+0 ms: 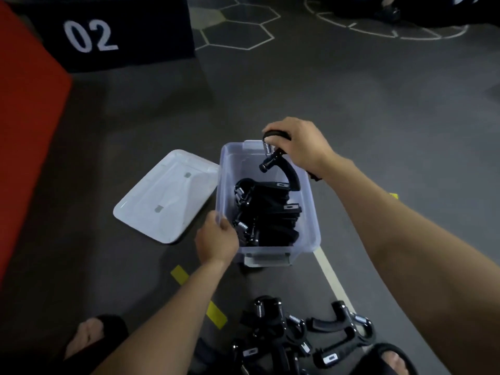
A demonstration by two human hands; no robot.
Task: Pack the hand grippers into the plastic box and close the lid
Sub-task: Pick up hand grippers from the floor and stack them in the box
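Note:
A clear plastic box [308,212] stands open on the grey floor, with several black hand grippers [266,212] stacked inside. My right hand [300,144] grips one black hand gripper [284,166] by its upper handle, over the box's far end. The lower handle hangs down into the box. My left hand [217,239] holds the box's near left rim. The lid [165,196] lies flat on the floor just left of the box. A pile of several loose hand grippers [303,334] lies on the floor near my feet.
A red and black block marked 02 [89,36] stands at the far left. Yellow tape marks [180,274] and a white line [331,277] cross the floor. My sandalled feet [92,339] sit on either side of the loose pile.

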